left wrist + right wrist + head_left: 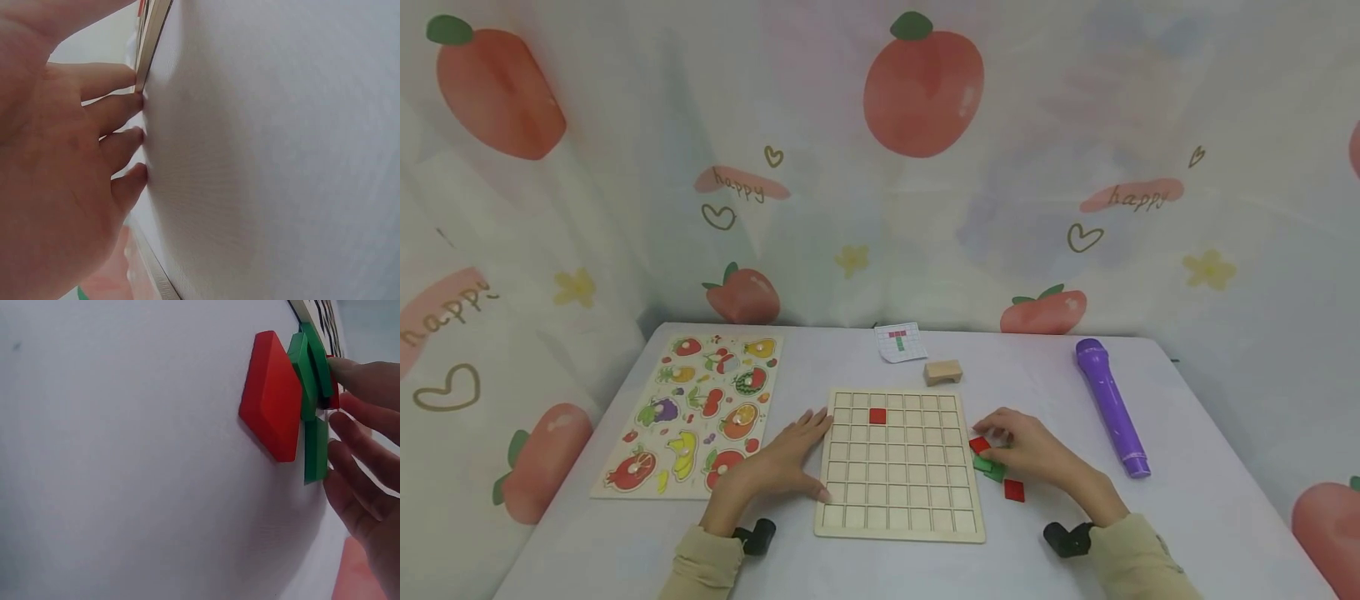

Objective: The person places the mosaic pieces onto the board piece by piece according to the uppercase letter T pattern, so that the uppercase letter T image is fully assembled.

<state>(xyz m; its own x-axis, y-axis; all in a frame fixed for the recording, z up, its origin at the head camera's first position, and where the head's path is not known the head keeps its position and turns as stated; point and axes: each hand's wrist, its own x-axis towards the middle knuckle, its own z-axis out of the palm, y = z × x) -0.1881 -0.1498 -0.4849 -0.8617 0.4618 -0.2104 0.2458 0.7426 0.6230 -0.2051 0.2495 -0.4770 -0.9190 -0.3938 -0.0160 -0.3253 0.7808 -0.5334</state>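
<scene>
A wooden grid board [897,523] lies flat in the middle, with one red square tile [877,416] in its upper rows. My left hand [786,461] rests at the board's left edge, fingers spread, thumb near the lower left corner. Just off the right edge, my right hand [1033,446] pinches a red tile [334,384] between thumb and forefinger. Under and around those fingertips are several green tiles [316,450], partly hidden by the hand in the head view. Closer to me lies another loose red tile [1014,490].
Beyond the board are a small wooden block [943,372] and a paper card [901,342] with a red and green T pattern on a grid. A fruit puzzle board [700,371] lies at left, a purple microphone-shaped stick [1112,408] at right. Printed cloth [925,242] hangs behind the table.
</scene>
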